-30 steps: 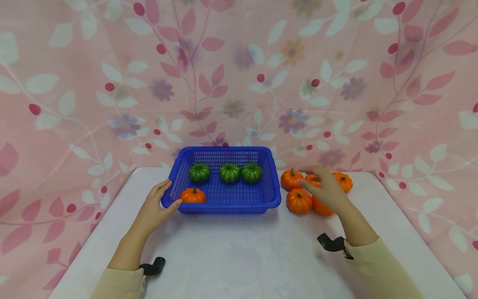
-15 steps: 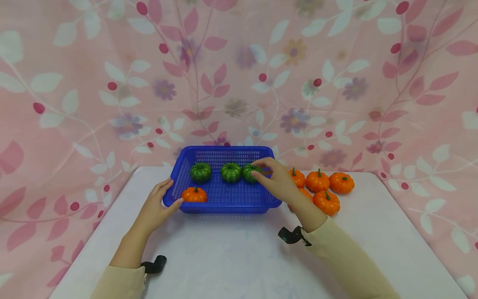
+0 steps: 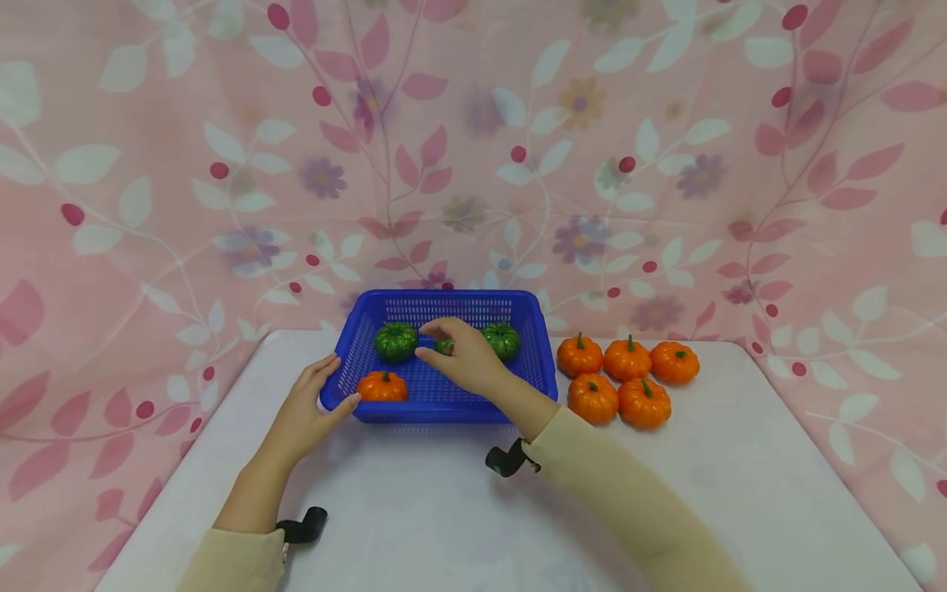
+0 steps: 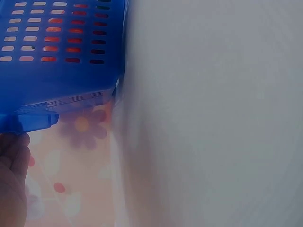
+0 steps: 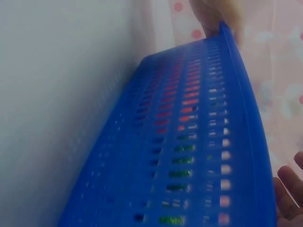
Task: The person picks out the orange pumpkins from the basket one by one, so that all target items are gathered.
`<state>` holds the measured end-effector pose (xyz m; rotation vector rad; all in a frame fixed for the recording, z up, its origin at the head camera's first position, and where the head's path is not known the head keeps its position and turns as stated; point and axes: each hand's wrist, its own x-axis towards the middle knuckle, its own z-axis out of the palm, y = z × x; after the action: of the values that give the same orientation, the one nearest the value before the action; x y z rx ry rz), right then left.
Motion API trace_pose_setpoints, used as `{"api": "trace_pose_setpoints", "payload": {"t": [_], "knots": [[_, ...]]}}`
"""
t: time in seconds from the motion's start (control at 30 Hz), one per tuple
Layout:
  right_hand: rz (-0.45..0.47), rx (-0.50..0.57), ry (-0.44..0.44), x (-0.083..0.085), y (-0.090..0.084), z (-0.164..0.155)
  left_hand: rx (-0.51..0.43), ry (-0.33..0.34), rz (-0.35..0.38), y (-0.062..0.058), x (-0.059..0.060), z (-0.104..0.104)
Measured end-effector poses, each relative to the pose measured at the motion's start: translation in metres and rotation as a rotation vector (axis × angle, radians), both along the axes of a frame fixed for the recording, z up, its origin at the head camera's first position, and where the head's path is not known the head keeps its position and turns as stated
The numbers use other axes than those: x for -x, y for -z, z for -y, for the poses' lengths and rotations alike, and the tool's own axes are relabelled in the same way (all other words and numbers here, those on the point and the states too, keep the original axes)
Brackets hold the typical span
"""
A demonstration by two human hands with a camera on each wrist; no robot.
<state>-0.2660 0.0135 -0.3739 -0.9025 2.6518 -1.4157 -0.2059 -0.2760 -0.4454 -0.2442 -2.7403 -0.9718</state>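
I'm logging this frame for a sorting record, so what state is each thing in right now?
Blue perforated plastic basket: upright on the table, held at its left corner.
Left hand: grips the basket rim.
Right hand: over the basket, fingers around the middle green pumpkin.
Other two green pumpkins: upright in the basket.
Orange pumpkin in the basket: upright, front left.
Five orange pumpkins: clustered on the table, right of the basket.

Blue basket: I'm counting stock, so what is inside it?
Inside the blue basket: one orange pumpkin and two green pumpkins in plain sight. The right hand covers most of a third green one.
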Motion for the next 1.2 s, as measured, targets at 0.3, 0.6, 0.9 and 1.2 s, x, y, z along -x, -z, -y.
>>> {"api": "trace_pose_setpoints", "payload": {"t": [0.3, 0.6, 0.9, 1.2], "knots": [[0.084, -0.088, -0.030, 0.010, 0.010, 0.040, -0.005, 0.000, 0.005, -0.001, 0.001, 0.000], [0.229, -0.162, -0.029, 0.024, 0.030, 0.063, -0.008, 0.004, 0.009, -0.001, 0.001, 0.000], [0.284, -0.298, -0.086, 0.025, 0.039, 0.071, -0.012, 0.016, -0.015, -0.003, -0.002, -0.002], [0.334, -0.303, -0.101, 0.024, 0.044, 0.074, -0.011, 0.017, -0.015, -0.002, -0.001, -0.001]]}}
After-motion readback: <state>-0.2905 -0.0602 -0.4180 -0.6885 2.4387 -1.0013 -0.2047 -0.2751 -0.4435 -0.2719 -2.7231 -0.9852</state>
